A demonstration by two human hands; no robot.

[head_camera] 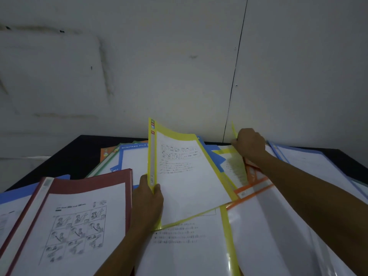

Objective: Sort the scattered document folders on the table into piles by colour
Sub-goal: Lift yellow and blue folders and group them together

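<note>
My left hand [148, 198] grips the spine of a yellow folder [179, 156], lifted and tilted above the table. Under it lies another yellow folder [226, 232] with a printed sheet showing. My right hand [250, 144] reaches to the far side and pinches the edge of a third yellow folder [234, 166], raising it. An orange folder [253, 188] lies beneath my right forearm. A red folder pile [89, 182] with a comic-strip sheet sits at the near left. Blue folders [133, 148] lie behind it and at the far right [282, 154].
The black table [79, 154] stands against a white wall [179, 66]. A green folder [103, 166] and an orange folder [104, 153] peek out at the back left. More blue folders [18, 194] lie at the left edge.
</note>
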